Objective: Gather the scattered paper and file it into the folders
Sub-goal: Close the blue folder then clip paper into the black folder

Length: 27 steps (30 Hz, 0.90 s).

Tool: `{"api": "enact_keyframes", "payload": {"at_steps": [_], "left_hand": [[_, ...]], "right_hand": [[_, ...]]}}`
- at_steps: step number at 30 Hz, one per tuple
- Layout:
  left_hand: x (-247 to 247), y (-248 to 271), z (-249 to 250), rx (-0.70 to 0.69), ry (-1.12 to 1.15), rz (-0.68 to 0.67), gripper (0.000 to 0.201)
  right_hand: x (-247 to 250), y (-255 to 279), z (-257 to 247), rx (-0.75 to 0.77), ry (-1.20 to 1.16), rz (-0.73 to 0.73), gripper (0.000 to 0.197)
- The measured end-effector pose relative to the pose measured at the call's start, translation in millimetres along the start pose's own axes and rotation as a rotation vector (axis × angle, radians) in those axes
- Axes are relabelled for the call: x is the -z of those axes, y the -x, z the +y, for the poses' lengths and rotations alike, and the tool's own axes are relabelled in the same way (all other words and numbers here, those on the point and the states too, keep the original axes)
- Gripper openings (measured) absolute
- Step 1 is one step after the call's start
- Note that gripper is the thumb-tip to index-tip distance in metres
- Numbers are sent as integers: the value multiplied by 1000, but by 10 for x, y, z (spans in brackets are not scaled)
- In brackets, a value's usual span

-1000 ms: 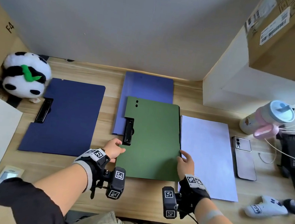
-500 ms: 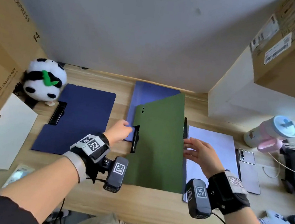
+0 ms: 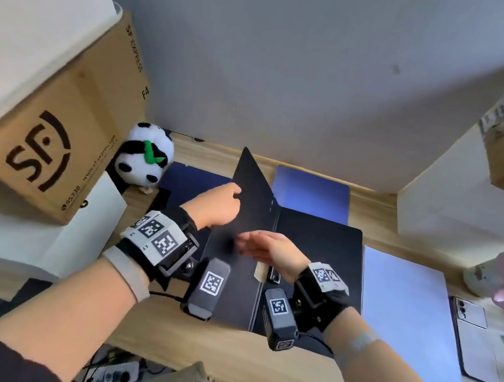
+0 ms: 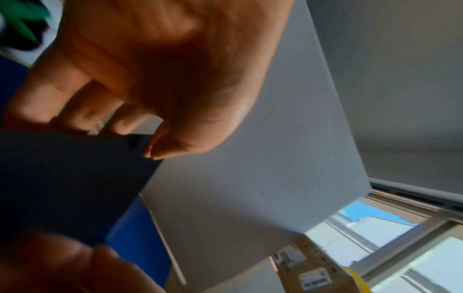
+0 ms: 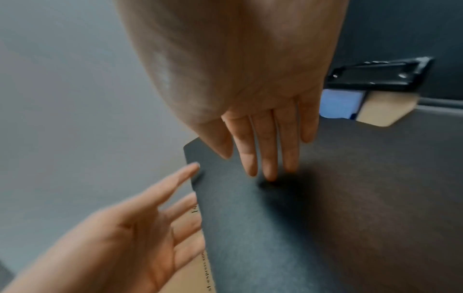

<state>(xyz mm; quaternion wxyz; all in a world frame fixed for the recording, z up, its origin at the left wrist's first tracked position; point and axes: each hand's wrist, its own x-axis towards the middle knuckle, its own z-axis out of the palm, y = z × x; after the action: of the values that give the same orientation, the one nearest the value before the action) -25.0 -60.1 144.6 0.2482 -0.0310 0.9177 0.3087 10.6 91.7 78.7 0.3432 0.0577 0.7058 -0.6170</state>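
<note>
Two hands on folder (image 3: 317,242): left hand (image 3: 216,204) pinches raised cover's left edge, right hand (image 3: 269,251) fingers straight against cover's inner face.

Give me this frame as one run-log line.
phase: opening folder | left hand: grips raised folder cover at its edge | right hand: open, fingers straight over the cover | paper sheet: on desk, not yet filed
</note>
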Motion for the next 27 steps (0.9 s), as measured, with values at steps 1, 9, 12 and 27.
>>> {"api": "enact_keyframes", "payload": {"at_steps": [1,9,12,27], "left_hand": [[17,-26,-129,11,-6,8,44],[-111,-290,-923,259,-76,32,28],[-266,-346,-985,291,-112,77,38],[-1624,-734,-193,189,188,-209,26]], "right_hand": [[-25,-49,47,-46,-13,22,26],[327,-226,795,-350,-3,393,28],[469,-136,1055,-423,-19,482,29],[1400,655,1611,-475,20,800,43]]}}
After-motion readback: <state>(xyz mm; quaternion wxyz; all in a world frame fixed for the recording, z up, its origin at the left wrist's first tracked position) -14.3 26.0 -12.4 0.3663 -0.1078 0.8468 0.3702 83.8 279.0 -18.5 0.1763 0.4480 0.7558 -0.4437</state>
